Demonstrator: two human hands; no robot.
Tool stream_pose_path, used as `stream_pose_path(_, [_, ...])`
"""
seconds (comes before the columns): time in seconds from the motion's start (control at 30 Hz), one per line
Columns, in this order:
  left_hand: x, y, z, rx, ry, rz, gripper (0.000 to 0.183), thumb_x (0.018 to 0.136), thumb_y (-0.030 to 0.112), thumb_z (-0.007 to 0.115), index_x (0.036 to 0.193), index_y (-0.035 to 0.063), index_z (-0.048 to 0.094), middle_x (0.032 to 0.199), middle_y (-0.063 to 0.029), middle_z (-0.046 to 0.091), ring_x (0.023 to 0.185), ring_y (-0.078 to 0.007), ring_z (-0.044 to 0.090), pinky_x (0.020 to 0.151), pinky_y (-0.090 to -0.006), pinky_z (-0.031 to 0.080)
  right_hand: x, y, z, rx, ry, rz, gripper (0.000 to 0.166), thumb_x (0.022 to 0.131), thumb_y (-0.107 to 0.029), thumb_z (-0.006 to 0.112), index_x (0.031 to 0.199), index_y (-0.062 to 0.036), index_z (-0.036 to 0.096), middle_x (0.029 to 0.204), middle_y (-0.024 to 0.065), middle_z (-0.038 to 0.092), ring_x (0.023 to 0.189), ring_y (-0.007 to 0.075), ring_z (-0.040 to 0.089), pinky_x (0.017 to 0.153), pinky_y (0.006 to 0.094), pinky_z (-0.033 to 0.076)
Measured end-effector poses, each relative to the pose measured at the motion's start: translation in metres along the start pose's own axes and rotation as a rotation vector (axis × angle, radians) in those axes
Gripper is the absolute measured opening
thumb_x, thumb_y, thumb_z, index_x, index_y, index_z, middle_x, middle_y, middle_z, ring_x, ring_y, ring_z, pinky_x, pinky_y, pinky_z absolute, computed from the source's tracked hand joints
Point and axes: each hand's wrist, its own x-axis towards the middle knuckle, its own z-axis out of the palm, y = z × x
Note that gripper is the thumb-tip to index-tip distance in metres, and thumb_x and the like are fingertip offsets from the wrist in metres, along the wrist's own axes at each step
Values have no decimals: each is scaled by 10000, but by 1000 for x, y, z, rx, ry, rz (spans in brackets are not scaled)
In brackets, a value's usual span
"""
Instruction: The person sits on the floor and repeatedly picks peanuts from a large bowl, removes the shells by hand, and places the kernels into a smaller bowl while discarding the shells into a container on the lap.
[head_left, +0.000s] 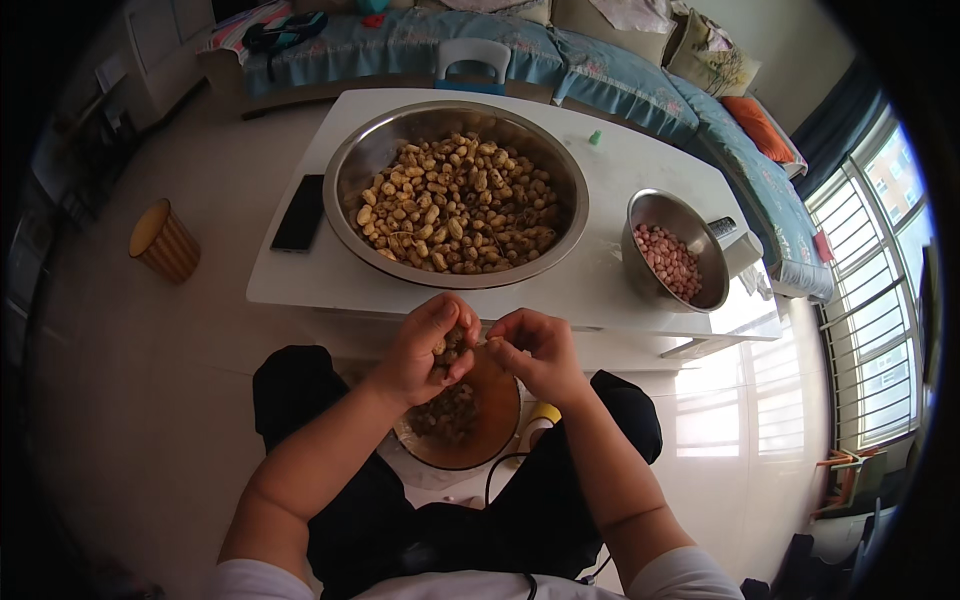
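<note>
Several unshelled peanuts (448, 351) lie in my left hand (427, 349), its fingers curled around them. My right hand (536, 352) is beside it, thumb and forefinger pinched on a small pale piece, probably a peanut or a bit of shell. Just beyond both hands, a wide steel basin (341, 244) on the white table holds many unshelled peanuts (457, 202). A smaller steel bowl (705, 240) to the right contains pink shelled peanut kernels (667, 262). Below my hands, between the knees, an orange-brown container (499, 420) holds empty-looking shells (450, 412).
A black phone (299, 213) lies left of the basin on the white table (600, 300). A small green cap (595, 137) and a remote control (722, 227) are also on it. A yellow-brown waste bin (169, 244) stands on the floor at left. A cable hangs near the right knee.
</note>
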Motion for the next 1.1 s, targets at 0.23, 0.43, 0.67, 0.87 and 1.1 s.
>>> stream_pose_path(0.23, [-16,-7,-19,49,94,-153,151,911,203,395,915,69,464,779,-84,518,427,-144,475,344,-194,346,-7,10,-7,40,-57,61,90,714,-62,549,763,13,539,691,5,554,656,77,501,607,228,420])
stream_pose_path(0.43, [-23,-12,-28,538,123,-23,499,860,83,496,1291,109,246,743,-67,514,504,-134,507,444,-220,387,0,34,-11,-599,-298,-28,113,698,-75,534,768,14,544,733,54,584,661,146,547,624,283,447])
stream_pose_path(0.67, [-24,-27,-36,1256,115,108,897,767,-2,601,1409,153,-6,907,-151,618,813,-206,599,684,-303,459,1,35,21,-269,-112,96,296,752,-64,615,1044,-22,608,824,78,604,734,168,577,665,293,463])
stream_pose_path(0.87, [-18,-30,-35,1096,132,165,967,721,-24,604,1406,164,-52,848,-135,621,763,-201,596,699,-316,454,1,39,25,-333,-56,-31,287,714,-42,659,1000,-65,645,864,70,597,746,155,568,658,259,447])
stream_pose_path(1.1, [-16,-30,-42,821,93,27,964,705,-49,585,1410,167,-36,952,-120,611,826,-163,562,775,-300,434,5,30,20,-347,-160,-33,238,719,-17,641,953,-63,646,851,63,570,716,141,533,659,255,436])
